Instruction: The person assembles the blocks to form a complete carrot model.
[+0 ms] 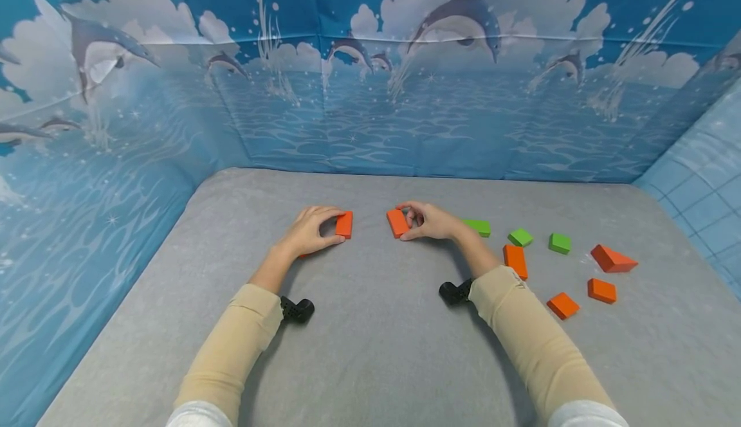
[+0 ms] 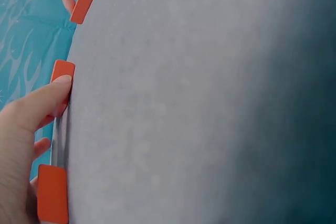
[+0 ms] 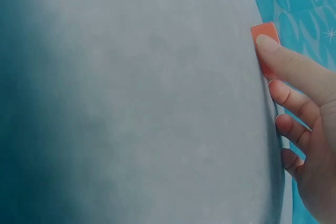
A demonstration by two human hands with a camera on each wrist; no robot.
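Observation:
Near the back of the grey surface, my left hand (image 1: 307,231) pinches an orange block (image 1: 345,224) between thumb and fingers. The left wrist view shows the thumb pressed on that block (image 2: 64,68). A second orange block (image 2: 53,195) lies close by the left hand; in the head view the hand mostly hides it. My right hand (image 1: 434,221) pinches another orange block (image 1: 397,223), tilted slightly, a short way right of the left one. In the right wrist view the thumb lies on this block (image 3: 266,31). The two pinched blocks are apart.
Right of the right forearm lie green blocks (image 1: 559,243), an orange rectangular block (image 1: 515,262), an orange triangular block (image 1: 613,259) and smaller orange blocks (image 1: 602,290). A blue dolphin-print curtain (image 1: 370,131) stands behind the grey surface (image 1: 376,350). Black devices (image 1: 298,310) sit at both wrists.

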